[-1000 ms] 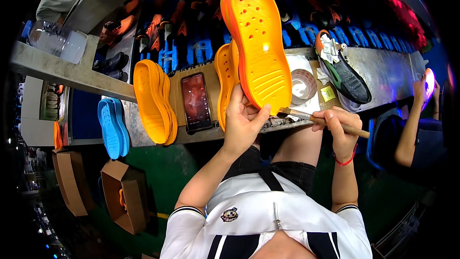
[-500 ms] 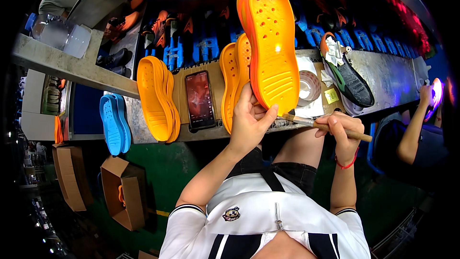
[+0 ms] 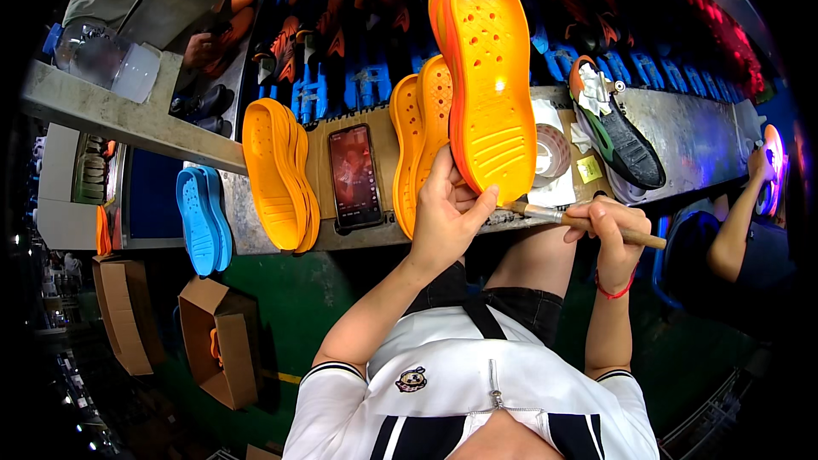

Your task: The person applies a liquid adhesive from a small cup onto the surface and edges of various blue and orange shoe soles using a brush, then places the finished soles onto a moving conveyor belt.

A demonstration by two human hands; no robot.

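My left hand point(image 3: 449, 217) grips the heel end of a yellow-orange shoe sole point(image 3: 492, 77), tilted up with its inner face toward me. Small holes dot its front half, and ridges cross the heel. In my right hand point(image 3: 609, 226) is a wooden-handled brush point(image 3: 588, 223), its bristle tip close to the sole's heel edge; whether it touches I cannot tell. More yellow soles point(image 3: 411, 140) stand just left of the held one. Farther left are stacked yellow soles point(image 3: 274, 175) and a pair of blue soles point(image 3: 199, 220).
A phone point(image 3: 354, 175) lies on cardboard. Right of the held sole are a tape roll point(image 3: 550, 153) and a dark shoe sole point(image 3: 626, 140) with white paper. Behind runs a rack of shoes on blue holders point(image 3: 366, 81). A co-worker's arm point(image 3: 734, 230) is at right; open cartons point(image 3: 223, 349) stand lower left.
The held sole and the brush have shifted slightly to the right, with both hands keeping their grip. At far left, a co-worker's hand has come into view by the shoes.
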